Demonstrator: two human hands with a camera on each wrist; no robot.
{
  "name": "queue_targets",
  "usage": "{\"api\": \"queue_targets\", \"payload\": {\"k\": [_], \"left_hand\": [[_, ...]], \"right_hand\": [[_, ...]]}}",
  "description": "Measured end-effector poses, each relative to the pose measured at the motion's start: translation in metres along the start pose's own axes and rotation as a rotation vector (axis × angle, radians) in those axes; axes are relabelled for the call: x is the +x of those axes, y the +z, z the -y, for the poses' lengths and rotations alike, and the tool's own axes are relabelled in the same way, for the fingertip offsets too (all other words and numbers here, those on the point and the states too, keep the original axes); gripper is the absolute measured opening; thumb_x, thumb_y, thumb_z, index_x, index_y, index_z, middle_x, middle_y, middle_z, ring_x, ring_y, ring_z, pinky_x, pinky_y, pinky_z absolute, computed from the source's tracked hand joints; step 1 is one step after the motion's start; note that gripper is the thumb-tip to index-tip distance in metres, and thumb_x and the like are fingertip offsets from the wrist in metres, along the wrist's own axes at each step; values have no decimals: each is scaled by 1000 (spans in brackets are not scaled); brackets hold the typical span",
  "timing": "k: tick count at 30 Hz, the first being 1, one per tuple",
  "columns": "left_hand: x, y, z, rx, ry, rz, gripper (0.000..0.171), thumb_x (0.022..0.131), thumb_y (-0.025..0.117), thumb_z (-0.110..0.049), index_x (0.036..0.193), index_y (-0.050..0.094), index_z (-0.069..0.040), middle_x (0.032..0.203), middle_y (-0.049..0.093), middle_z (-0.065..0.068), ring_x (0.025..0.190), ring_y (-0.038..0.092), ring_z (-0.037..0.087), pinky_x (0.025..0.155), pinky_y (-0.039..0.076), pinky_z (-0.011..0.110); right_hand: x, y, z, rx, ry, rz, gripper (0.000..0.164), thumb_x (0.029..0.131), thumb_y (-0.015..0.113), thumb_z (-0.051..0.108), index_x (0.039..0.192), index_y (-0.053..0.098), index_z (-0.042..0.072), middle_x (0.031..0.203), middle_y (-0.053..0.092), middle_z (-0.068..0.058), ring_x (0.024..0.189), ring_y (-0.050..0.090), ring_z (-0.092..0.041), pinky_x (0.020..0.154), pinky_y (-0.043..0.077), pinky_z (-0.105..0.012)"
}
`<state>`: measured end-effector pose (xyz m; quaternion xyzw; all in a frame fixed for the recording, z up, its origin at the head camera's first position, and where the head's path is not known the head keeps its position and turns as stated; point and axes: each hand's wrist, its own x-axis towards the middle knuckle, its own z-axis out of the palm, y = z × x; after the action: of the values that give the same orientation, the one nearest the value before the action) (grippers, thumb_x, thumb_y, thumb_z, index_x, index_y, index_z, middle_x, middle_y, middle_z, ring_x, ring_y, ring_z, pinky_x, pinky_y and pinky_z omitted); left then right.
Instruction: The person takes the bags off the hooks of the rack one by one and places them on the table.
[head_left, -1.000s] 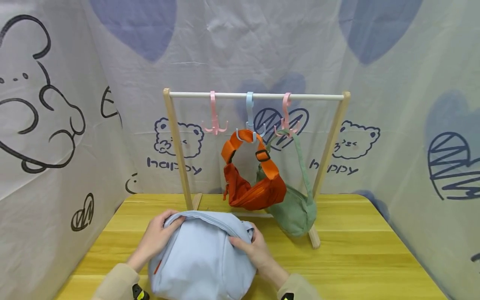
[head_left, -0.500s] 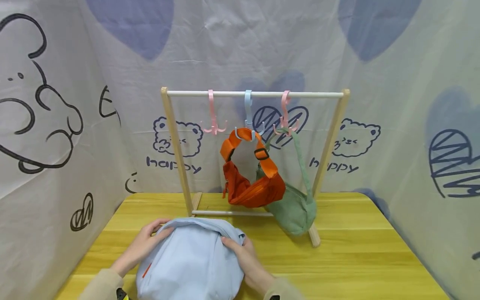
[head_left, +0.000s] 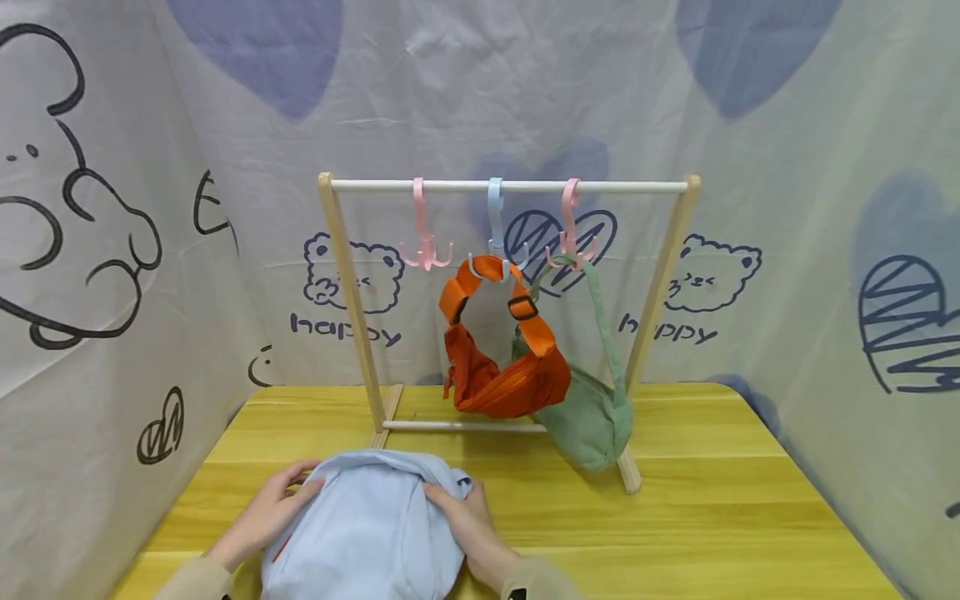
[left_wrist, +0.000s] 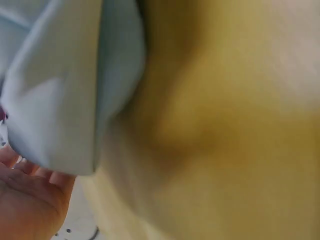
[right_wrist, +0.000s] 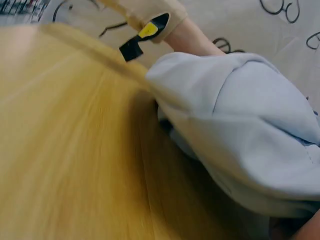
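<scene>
A pale blue fabric bag (head_left: 367, 525) is at the near left of the table, its lower part cut off by the head view's bottom edge. My left hand (head_left: 281, 504) grips its upper left edge, thumb on the front and the other fingers behind. On the upper right edge, my right hand (head_left: 465, 517) pinches the cloth with the thumb in front. The left wrist view shows the bag (left_wrist: 55, 100) hanging over the left hand's fingers (left_wrist: 50, 177). From the right wrist view, the bag's side (right_wrist: 240, 120) appears above the wooden table, with a dark strap piece beneath it.
Behind the bag stands a wooden rack with a white rail (head_left: 615, 187). Two pink hooks and one blue hook (head_left: 496, 208) hang from it. An orange waist bag (head_left: 510, 383) hangs on the blue hook, a green shoulder bag (head_left: 588, 425) on the right pink hook (head_left: 571, 221).
Both hands have moved left and toward the person, carrying the pale blue bag with them. More of the rack's lower bar shows now. The hanging bags stay in place.
</scene>
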<state>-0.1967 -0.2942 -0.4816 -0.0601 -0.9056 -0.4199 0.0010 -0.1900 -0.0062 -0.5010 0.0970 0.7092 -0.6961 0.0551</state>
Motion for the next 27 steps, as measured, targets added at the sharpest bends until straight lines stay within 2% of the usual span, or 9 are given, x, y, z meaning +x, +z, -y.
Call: {"api": "queue_targets", "payload": {"k": [2, 6, 9, 13, 17, 21, 25, 27], "left_hand": [[0, 0, 7, 19, -16, 7, 46, 103, 57, -29, 138, 56, 1, 124, 68, 14, 108, 63, 15, 88, 52, 26], [-1, 0, 20, -3, -91, 72, 49, 103, 57, -33, 138, 55, 2, 120, 69, 11, 104, 65, 18, 83, 52, 25], [0, -2, 27, -62, -126, 114, 50, 103, 56, -34, 138, 55, 2, 115, 70, 9, 96, 64, 11, 80, 51, 24], [2, -4, 32, -137, -141, 172, 50, 103, 55, -34, 136, 55, 5, 118, 69, 13, 96, 63, 9, 81, 51, 25], [3, -5, 35, -151, -156, 190, 50, 103, 55, -37, 134, 58, 2, 125, 67, 13, 104, 63, 13, 85, 51, 26], [4, -6, 36, -154, -179, 166, 49, 103, 55, -37, 132, 59, 1, 123, 68, 11, 104, 63, 13, 85, 50, 26], [4, -8, 36, -147, -180, 167, 46, 103, 56, -36, 129, 61, 1, 121, 68, 11, 102, 62, 14, 84, 50, 27], [6, -6, 37, -154, -183, 165, 46, 102, 57, -37, 127, 62, 0, 120, 68, 11, 102, 62, 14, 84, 50, 27]], "right_hand": [[2, 0, -1, -49, -7, 5, 92, 85, 77, 39, 147, 29, -8, 148, 43, -31, 137, 44, -45, 118, 32, -58], [6, -4, -5, -154, -84, 22, 89, 87, 75, 39, 146, 27, -8, 144, 45, -34, 136, 44, -46, 115, 34, -57], [8, -12, -8, -246, -141, 37, 77, 88, 74, 42, 139, 36, -1, 135, 55, -27, 127, 54, -40, 107, 43, -53], [11, -22, -11, -343, -174, 70, 74, 87, 73, 48, 136, 41, 3, 123, 62, -20, 111, 61, -31, 93, 49, -44], [13, -31, -11, -382, -203, 114, 71, 87, 73, 46, 133, 42, 2, 112, 63, -16, 96, 59, -23, 82, 47, -37], [14, -37, -9, -395, -215, 174, 72, 88, 72, 47, 134, 40, 3, 96, 63, -11, 83, 57, -18, 72, 45, -31], [11, -42, -7, -325, -173, 253, 71, 89, 73, 41, 136, 36, 1, 75, 56, -2, 62, 52, -13, 54, 43, -25], [11, -47, -6, -296, -154, 290, 68, 90, 72, 35, 135, 36, 0, 73, 55, 0, 56, 50, -11, 49, 44, -23]]}}
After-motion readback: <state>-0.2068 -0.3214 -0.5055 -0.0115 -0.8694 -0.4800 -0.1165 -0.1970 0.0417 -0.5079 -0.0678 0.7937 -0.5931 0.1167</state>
